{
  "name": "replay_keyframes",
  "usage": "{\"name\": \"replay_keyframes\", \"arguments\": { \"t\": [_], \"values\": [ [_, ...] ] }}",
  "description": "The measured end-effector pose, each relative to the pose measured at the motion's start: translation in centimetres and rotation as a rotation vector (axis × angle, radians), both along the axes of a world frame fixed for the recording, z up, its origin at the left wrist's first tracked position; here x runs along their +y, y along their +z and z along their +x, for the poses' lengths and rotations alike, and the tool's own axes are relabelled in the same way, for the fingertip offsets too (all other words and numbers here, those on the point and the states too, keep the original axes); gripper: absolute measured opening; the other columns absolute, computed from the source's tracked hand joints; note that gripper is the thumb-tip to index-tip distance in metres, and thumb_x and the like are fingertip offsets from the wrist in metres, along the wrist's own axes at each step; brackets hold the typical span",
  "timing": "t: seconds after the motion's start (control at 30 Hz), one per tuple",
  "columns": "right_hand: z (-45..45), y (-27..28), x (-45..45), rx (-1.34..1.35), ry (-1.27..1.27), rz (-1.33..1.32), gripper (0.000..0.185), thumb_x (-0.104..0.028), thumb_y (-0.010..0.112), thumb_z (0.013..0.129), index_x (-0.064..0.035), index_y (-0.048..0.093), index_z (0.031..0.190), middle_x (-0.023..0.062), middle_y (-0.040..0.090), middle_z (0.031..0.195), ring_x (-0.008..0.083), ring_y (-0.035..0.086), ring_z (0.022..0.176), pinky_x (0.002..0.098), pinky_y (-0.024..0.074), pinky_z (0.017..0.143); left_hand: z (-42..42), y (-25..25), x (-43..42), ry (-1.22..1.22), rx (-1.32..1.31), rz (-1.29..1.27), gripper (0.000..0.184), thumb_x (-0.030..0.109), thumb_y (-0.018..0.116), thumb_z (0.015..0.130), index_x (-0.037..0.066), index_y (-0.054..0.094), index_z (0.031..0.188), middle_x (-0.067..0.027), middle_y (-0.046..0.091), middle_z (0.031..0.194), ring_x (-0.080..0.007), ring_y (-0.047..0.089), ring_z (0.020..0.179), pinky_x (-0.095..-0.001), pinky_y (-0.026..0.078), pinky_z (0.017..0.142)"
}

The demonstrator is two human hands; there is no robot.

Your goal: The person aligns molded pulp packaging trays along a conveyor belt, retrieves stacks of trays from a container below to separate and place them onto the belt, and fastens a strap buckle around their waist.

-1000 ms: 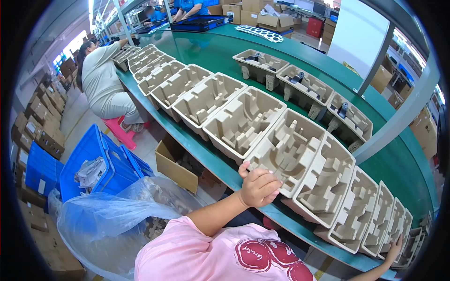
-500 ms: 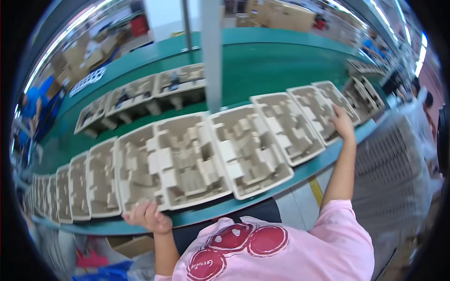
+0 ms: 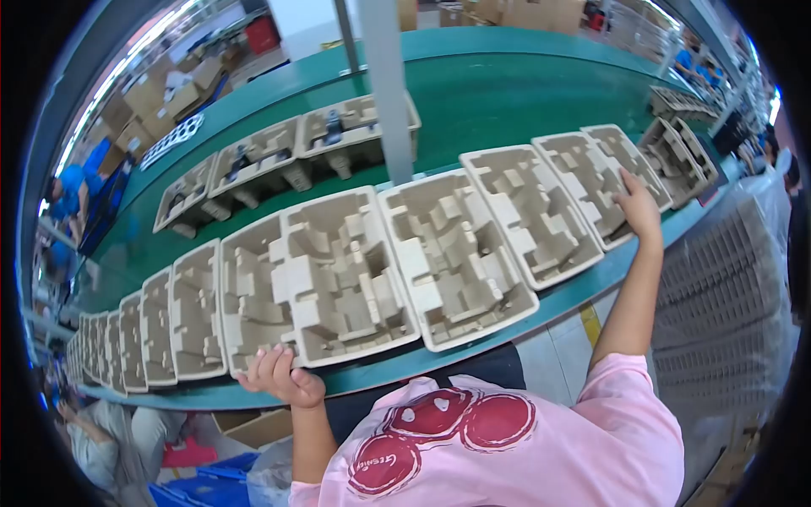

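A long row of beige molded-pulp trays, with shaped hollows inside, lies along the near edge of the green table. My left hand (image 3: 283, 376) is at the near rim of one pulp tray (image 3: 258, 325) left of the middle, fingers curled closed over the edge. Farther right, my right hand (image 3: 639, 207) rests on another pulp tray (image 3: 598, 198), its index finger stretched out and thumb apart. Between my hands stand several more trays, among them a large tray (image 3: 456, 262), some overlapping at their rims. No loose part shows in either hand.
Across the green table (image 3: 507, 89) stand several trays holding dark parts (image 3: 334, 127). A grey post (image 3: 390, 93) rises between the rows. Stacked trays under plastic (image 3: 718, 296) stand at my right. Co-workers in blue (image 3: 72, 194) are at far left; another person sits lower left.
The whole view has shifted, with the trays sitting slightly higher and farther right. Both hands stay at the same trays, with little change in their grip.
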State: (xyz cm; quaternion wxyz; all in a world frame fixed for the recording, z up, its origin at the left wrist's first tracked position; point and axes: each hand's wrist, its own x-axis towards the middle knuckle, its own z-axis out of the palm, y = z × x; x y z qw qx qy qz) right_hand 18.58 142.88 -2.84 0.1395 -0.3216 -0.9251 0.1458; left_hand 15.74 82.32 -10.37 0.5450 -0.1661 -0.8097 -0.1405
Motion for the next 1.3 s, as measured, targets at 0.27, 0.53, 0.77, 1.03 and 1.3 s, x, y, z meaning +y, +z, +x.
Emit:
{"name": "replay_keyframes", "arguments": {
  "t": [0.27,0.53,0.77,1.03,1.3],
  "values": [
    [0.1,-0.5,0.5,0.051,-0.023,-0.010,0.060,-0.013,0.058,0.081,-0.0114,0.049,0.140,0.0061,0.053,0.140,0.0281,0.053,0.124,0.0329,0.0412,0.101,-0.1,0.3,0.2,-0.004,-0.016,0.038,0.032,0.034,0.037,0.099,0.016,0.062,0.091,0.0006,0.065,0.098,-0.0229,0.053,0.105,-0.0497,0.008,0.115],
    [0.3,-2.0,3.1,0.130,0.094,-0.119,0.062,-0.004,0.056,0.080,-0.0066,0.047,0.141,0.0107,0.052,0.140,0.0277,0.051,0.125,0.0322,0.0396,0.103,0.1,0.0,-0.1,-0.015,-0.054,0.080,0.031,0.037,0.040,0.095,0.019,0.064,0.086,0.0047,0.066,0.089,-0.0182,0.053,0.098,-0.0493,0.006,0.115],
    [0.3,-2.4,4.1,0.101,0.104,-0.094,0.062,-0.003,0.053,0.082,-0.0068,0.043,0.144,0.0119,0.050,0.142,0.0298,0.049,0.126,0.0326,0.0365,0.105,0.1,0.5,0.0,-0.048,-0.055,0.077,0.033,0.037,0.039,0.096,0.017,0.064,0.085,0.0033,0.065,0.088,-0.0191,0.053,0.095,-0.0471,0.007,0.115],
    [-1.6,-1.3,0.8,0.108,0.251,-0.113,0.064,0.000,0.049,0.082,-0.0074,0.041,0.145,0.0118,0.047,0.144,0.0290,0.047,0.128,0.0310,0.0356,0.105,0.2,0.5,0.0,-0.055,-0.056,0.123,0.030,0.036,0.045,0.093,0.018,0.068,0.088,0.0036,0.066,0.088,-0.0189,0.055,0.092,-0.0481,0.006,0.114],
    [-1.3,-3.0,5.4,0.127,0.313,-0.118,0.065,0.002,0.045,0.084,-0.0100,0.038,0.148,0.0130,0.043,0.147,0.0279,0.046,0.129,0.0292,0.0362,0.103,0.4,0.8,-0.3,-0.086,-0.047,0.157,0.026,0.033,0.050,0.091,0.016,0.069,0.090,0.0031,0.067,0.089,-0.0194,0.056,0.090,-0.0495,0.006,0.112]
  ]
}}
